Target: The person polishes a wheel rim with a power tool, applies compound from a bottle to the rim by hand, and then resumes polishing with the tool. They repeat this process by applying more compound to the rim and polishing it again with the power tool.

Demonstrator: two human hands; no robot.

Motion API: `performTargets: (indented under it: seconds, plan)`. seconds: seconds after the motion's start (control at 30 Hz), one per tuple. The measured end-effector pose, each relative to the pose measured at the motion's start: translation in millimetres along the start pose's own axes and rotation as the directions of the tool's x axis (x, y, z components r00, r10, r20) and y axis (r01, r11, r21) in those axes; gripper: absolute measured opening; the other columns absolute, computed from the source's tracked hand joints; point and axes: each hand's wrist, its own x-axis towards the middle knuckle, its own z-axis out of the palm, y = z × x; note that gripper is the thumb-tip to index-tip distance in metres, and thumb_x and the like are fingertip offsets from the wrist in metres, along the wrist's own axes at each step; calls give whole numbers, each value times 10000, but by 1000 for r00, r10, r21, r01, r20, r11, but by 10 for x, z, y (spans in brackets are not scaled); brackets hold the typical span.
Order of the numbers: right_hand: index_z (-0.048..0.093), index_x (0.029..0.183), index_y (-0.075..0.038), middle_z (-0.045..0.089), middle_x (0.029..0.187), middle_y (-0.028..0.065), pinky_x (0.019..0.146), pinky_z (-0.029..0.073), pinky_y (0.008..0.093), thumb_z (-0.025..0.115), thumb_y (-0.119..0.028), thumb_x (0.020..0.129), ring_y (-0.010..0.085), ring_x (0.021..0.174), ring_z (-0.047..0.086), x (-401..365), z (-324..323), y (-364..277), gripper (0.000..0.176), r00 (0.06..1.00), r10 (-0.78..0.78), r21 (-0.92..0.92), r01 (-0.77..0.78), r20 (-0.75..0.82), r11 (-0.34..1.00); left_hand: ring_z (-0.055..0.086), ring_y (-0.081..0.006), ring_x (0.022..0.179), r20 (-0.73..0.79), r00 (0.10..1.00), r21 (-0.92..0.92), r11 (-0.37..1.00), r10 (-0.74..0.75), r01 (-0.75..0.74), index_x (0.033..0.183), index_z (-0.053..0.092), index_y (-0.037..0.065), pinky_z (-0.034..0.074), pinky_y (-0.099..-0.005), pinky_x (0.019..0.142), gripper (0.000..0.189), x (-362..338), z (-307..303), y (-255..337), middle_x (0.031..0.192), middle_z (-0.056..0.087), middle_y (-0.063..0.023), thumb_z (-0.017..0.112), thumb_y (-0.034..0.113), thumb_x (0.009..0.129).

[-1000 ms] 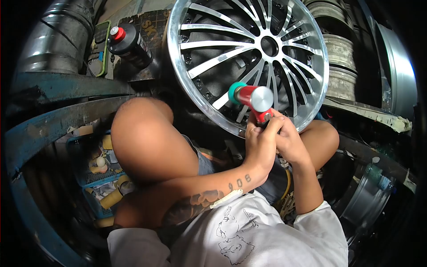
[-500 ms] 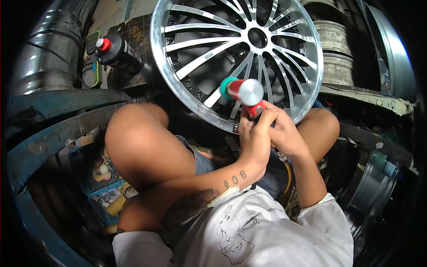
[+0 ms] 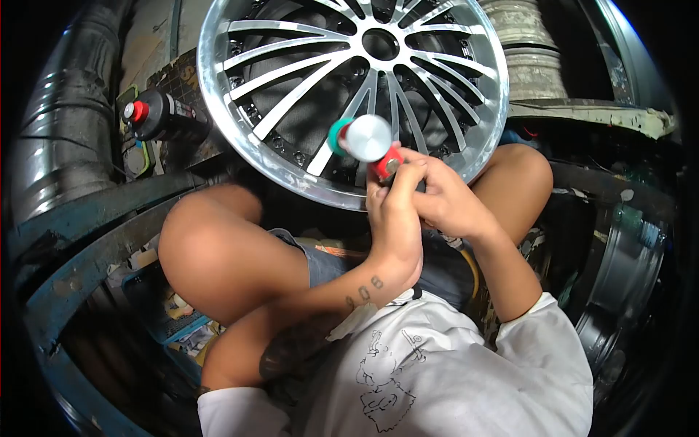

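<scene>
My left hand (image 3: 393,218) and my right hand (image 3: 448,195) are closed together around the handle of a red air sander (image 3: 386,163). Its head carries a round silver cap (image 3: 368,138) and a green pad (image 3: 338,137) facing away from me. The pad overlaps the lower spokes of a polished alloy wheel (image 3: 328,188), which leans in front of my knees. Bright machined spokes fan out from its open centre hole, with dark gaps between them. Below my hands, a yellow hose (image 3: 470,268) runs down from a metal fitting.
A black bottle with a red cap (image 3: 162,115) stands left of the wheel. More rims (image 3: 520,47) are stacked at the right back, and another rim (image 3: 622,273) sits at lower right. A blue crate (image 3: 182,329) with scraps lies low on the left, beside a metal frame (image 3: 95,197).
The view has shifted, so wheel, sander and hands sit further left and slightly higher. Both hands keep the same grip, and the sander stays over the lower spokes.
</scene>
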Motion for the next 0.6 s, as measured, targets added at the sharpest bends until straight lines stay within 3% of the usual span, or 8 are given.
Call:
performTargets:
  seconds: [0.1,0.2,0.27,0.37,0.43,0.5,0.53,0.6]
  plan:
    - [651,1237,-6,678,1062,53,860,520,297,683,-118,898,117,970,623,-37,-26,22,359,999,47,-19,-47,-22,999,521,-216,1352,28,999,-19,999,26,-25,1494,467,33,389,-349,1132,626,49,-41,-45,1422,544,-113,678,273,956]
    - [657,1217,17,688,1104,82,890,516,311,683,-131,903,128,958,621,33,-1,136,349,991,-100,-36,97,-92,995,519,-220,1359,84,996,-38,999,16,-13,1509,458,46,381,-349,1146,619,85,-27,-16,1434,533,-119,661,266,967]
    - [645,1211,47,694,1130,123,745,517,287,683,-156,889,106,814,606,-10,-40,18,383,999,38,36,-38,14,999,529,-200,1336,41,999,-56,998,-14,16,1488,477,102,410,-355,1124,578,56,-62,-87,1399,540,-77,660,287,973]
    - [642,1222,46,688,1101,113,639,492,270,685,-161,878,87,718,569,-30,-31,149,403,997,7,-40,-10,-78,999,527,-180,1321,100,994,-43,998,-45,50,1461,499,149,434,-353,1096,531,71,-79,-67,1378,542,-39,663,297,978]
    - [641,1275,39,709,1123,109,682,516,272,692,-163,874,95,768,607,-12,-30,114,453,994,-13,-87,3,-113,996,530,-178,1311,169,984,-32,998,-50,56,1450,504,145,436,-347,1085,522,91,-31,37,1376,541,-40,668,290,975]
    - [647,1291,28,723,1127,105,787,536,283,697,-168,880,118,878,650,-12,1,128,458,995,-41,-36,38,-86,999,561,-195,1281,66,998,-40,999,21,-18,1467,479,37,415,-344,1106,602,8,21,34,1359,571,-99,694,255,948]
    - [650,1287,9,727,1100,95,878,532,303,699,-157,889,139,971,662,-37,-25,-10,434,999,34,6,-34,8,999,565,-176,1252,53,998,-28,999,-15,16,1454,480,105,435,-351,1068,565,-28,-8,11,1342,559,-69,684,274,955]
    - [649,1296,-5,729,1088,90,870,533,304,692,-145,894,137,961,659,-56,-16,-33,427,998,23,-9,-23,50,1000,563,-155,1232,62,996,-22,998,-63,65,1459,460,189,461,-364,1013,543,-114,-60,-2,1321,547,-41,663,287,965]
